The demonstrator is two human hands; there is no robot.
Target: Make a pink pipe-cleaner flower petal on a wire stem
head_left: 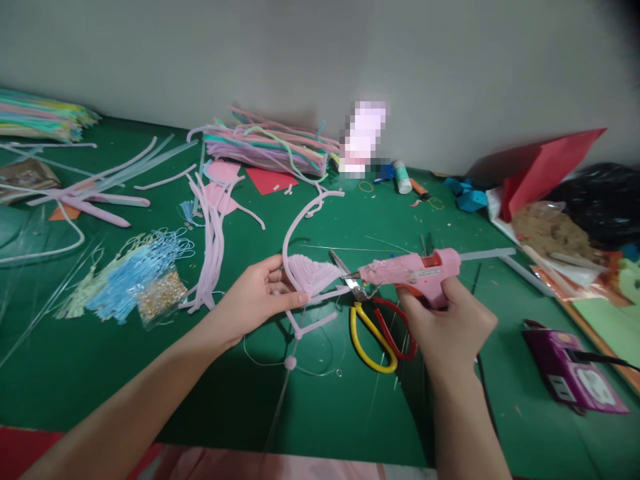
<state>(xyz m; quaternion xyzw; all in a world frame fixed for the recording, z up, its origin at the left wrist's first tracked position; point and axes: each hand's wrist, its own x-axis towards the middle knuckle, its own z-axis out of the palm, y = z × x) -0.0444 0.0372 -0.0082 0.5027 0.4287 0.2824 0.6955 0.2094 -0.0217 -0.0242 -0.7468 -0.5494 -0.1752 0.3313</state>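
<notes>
My left hand (265, 293) pinches a pink pipe-cleaner shape (313, 273), its thumb on the near edge. The shape is a ribbed, fan-like piece with a long pipe cleaner curving up from its left side. My right hand (445, 320) is wrapped round a pink hot glue gun (413, 272); a clear glue stick (487, 254) juts from its back. The gun's nozzle points left, close to the shape's right corner; whether they touch I cannot tell. Beneath the gun lie scissors (373, 360) with yellow and red handles. A small pink ball (291, 363) on a wire sits below the shape.
Pink pipe cleaners (213, 247), blue tassels (135, 280) and a bag of gold beads (161, 297) lie left. Pipe-cleaner bundles (265, 150) rest by the wall. On the right are a purple box (575, 370) with a black cable, paper and a black bag (600, 203).
</notes>
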